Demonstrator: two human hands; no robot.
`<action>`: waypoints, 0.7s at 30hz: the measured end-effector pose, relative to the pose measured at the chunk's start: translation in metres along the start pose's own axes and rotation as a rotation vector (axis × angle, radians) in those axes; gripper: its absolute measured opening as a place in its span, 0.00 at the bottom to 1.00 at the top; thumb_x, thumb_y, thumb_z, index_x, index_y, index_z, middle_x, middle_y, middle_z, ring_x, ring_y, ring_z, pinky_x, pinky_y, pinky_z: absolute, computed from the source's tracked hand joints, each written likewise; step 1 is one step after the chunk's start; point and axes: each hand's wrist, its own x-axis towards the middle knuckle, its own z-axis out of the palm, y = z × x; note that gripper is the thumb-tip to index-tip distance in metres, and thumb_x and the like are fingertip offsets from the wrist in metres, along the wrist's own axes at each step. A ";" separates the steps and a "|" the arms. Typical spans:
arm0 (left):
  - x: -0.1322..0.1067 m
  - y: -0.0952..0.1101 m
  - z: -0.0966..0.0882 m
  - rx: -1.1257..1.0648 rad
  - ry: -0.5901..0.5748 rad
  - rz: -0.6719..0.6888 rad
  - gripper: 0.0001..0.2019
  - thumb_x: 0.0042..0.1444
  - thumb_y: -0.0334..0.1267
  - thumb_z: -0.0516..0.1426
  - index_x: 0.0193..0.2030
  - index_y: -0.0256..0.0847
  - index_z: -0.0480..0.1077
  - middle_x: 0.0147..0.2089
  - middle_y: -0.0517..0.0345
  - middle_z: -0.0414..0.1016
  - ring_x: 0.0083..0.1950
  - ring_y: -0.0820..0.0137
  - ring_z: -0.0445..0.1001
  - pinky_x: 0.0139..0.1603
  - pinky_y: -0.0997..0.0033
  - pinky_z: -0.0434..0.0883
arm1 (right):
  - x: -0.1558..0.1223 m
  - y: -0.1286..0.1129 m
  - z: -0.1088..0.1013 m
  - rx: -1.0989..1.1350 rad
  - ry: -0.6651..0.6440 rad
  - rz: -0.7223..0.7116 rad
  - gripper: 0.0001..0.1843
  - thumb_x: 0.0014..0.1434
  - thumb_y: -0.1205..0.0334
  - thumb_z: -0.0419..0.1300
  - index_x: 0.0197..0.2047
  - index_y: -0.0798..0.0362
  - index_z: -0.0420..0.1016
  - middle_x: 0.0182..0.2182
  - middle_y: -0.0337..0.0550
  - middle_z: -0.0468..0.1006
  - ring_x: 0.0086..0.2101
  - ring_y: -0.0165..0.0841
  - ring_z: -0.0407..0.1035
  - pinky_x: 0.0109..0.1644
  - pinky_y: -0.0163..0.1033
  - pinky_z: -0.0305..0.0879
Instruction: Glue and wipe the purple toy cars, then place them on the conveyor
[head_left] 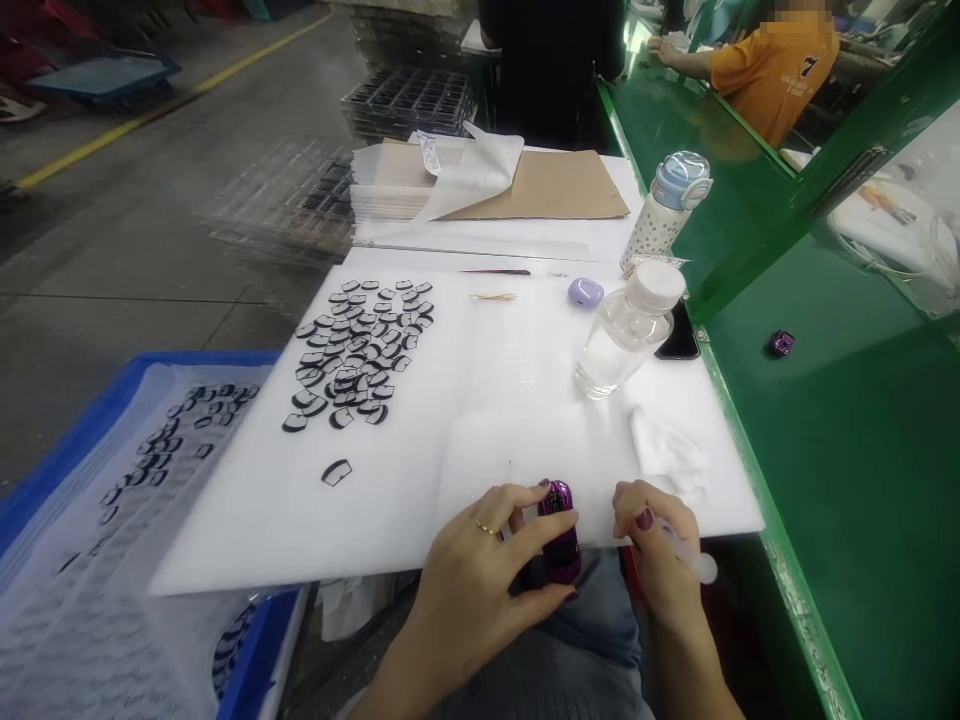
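Purple case (564, 553) in left hand (476, 560) — by board edge (300, 574) — right hand (666, 550) apart.

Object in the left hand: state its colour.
The object is glossy purple with black, in the head view.

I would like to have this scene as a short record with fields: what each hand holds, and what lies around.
Left hand: holds a glossy purple case
Right hand: holds a translucent tool, partly hidden
White board: dark-edged parts scattered at left, one lying apart
Beyond right hand: clear bottle; farther off, spotted bottle
Green table: small purple piece
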 end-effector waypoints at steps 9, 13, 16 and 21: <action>0.000 0.000 0.000 0.010 0.008 0.000 0.24 0.50 0.39 0.69 0.54 0.50 0.71 0.49 0.55 0.72 0.33 0.70 0.73 0.32 0.65 0.77 | -0.001 -0.001 -0.001 0.035 -0.007 0.055 0.22 0.68 0.48 0.54 0.25 0.52 0.68 0.21 0.38 0.63 0.24 0.30 0.55 0.28 0.38 0.46; -0.001 -0.001 0.001 0.015 0.005 0.007 0.23 0.52 0.41 0.68 0.54 0.49 0.71 0.49 0.54 0.71 0.34 0.70 0.73 0.31 0.65 0.76 | 0.000 -0.005 -0.003 0.029 0.008 -0.001 0.22 0.68 0.50 0.53 0.26 0.52 0.69 0.21 0.38 0.62 0.23 0.30 0.56 0.27 0.38 0.46; -0.001 -0.001 0.001 0.008 0.010 0.013 0.23 0.53 0.41 0.68 0.55 0.49 0.71 0.49 0.54 0.71 0.34 0.70 0.73 0.32 0.65 0.77 | 0.006 -0.004 -0.001 -0.005 0.012 -0.054 0.23 0.69 0.50 0.53 0.26 0.52 0.70 0.20 0.38 0.62 0.24 0.30 0.57 0.27 0.38 0.47; 0.000 0.000 0.000 0.000 0.005 0.013 0.24 0.50 0.39 0.69 0.54 0.49 0.71 0.49 0.54 0.72 0.35 0.68 0.73 0.32 0.63 0.77 | 0.022 0.000 0.011 -0.165 0.093 0.058 0.22 0.68 0.51 0.55 0.24 0.53 0.66 0.22 0.37 0.63 0.25 0.30 0.58 0.30 0.37 0.53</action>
